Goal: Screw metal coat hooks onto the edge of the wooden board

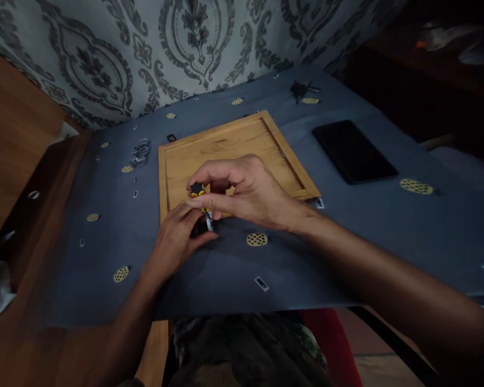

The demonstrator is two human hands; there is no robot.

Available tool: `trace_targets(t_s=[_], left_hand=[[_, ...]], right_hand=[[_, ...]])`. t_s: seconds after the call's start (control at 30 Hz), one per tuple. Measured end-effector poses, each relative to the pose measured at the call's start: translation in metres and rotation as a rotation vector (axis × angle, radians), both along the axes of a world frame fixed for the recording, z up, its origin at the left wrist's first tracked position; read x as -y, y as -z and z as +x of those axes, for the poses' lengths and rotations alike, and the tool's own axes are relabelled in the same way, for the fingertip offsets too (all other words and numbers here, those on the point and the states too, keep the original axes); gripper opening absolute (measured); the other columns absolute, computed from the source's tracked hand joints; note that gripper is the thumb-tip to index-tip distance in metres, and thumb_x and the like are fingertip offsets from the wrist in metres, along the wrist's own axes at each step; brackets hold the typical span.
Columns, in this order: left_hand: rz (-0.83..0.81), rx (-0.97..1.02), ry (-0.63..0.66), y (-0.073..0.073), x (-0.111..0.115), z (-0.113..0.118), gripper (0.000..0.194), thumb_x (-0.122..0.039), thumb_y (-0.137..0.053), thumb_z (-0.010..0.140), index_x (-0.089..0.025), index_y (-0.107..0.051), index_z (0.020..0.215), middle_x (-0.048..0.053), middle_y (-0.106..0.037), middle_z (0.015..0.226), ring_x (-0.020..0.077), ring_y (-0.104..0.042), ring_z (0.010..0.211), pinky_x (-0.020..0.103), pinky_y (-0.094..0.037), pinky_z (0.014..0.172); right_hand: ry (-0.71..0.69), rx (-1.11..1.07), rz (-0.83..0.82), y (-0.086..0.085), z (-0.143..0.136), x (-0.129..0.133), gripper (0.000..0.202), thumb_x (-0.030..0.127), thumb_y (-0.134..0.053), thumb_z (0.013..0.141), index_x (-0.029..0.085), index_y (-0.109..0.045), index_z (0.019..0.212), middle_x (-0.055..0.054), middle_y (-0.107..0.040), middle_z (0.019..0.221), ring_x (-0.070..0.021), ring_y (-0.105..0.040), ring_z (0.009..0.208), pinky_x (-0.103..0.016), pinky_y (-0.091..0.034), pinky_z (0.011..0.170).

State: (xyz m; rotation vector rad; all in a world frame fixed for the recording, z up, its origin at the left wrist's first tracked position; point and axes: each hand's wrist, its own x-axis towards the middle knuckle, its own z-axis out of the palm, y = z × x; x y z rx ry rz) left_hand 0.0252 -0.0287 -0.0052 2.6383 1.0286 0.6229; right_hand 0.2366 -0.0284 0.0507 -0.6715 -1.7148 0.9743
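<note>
The right hand [246, 188] pinches a black and yellow screwdriver-like handle [197, 189], which stands over the near edge of a flat, light brown wooden board [221, 148]. Under it is a small, shiny metal piece [209, 221]. The left hand [177, 231] bends around this piece at the same edge; I cannot tell if it grips it. The board lies on the table [306, 263] with a dark blue cloth. A flat black tablet-like thing [354, 151] lies to the right.
</note>
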Motion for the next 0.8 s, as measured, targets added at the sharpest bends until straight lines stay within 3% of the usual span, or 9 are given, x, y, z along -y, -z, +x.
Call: trace_targets(t_s=[0.2,0.43,0.63,0.8], left_hand=[[0.027,-0.015,-0.017,0.003,-0.001,-0.001,0.036,-0.039,-0.083,0.089,-0.024,-0.067,0.118,0.006,-0.072,0.118,0.0284,-0.068,0.111,0.044,-0.059,0.096],[0.062,-0.003,-0.015,0.004,-0.001,-0.002,0.034,-0.039,-0.084,0.088,-0.022,-0.068,0.113,0.005,-0.072,0.109,0.0277,-0.069,0.104,0.043,-0.06,0.09],[0.063,-0.009,-0.011,0.006,-0.002,-0.002,0.037,-0.038,-0.085,0.087,-0.022,-0.067,0.116,0.007,-0.072,0.119,0.029,-0.069,0.113,0.045,-0.059,0.096],[0.073,-0.004,-0.018,0.008,-0.002,-0.004,0.038,-0.039,-0.086,0.086,-0.021,-0.068,0.114,0.007,-0.073,0.114,0.0293,-0.07,0.108,0.045,-0.059,0.094]], right_hand=[[0.026,0.087,0.052,-0.003,-0.001,0.0,0.013,0.024,-0.069,0.096,0.012,-0.071,0.101,0.001,-0.068,0.082,-0.0097,-0.064,0.074,-0.021,-0.049,0.068],[-0.146,0.196,0.049,-0.012,0.008,-0.006,0.02,0.022,-0.066,0.098,0.013,-0.074,0.114,0.003,-0.067,0.074,-0.0081,-0.059,0.064,-0.021,-0.047,0.065],[-0.153,0.17,0.041,-0.015,0.007,-0.006,0.016,0.017,-0.067,0.096,0.011,-0.073,0.11,0.002,-0.068,0.082,-0.0077,-0.059,0.073,-0.021,-0.046,0.068],[-0.164,0.148,0.028,-0.013,0.007,-0.004,0.02,0.021,-0.066,0.097,0.011,-0.073,0.114,0.001,-0.069,0.085,-0.0084,-0.063,0.075,-0.021,-0.049,0.069]])
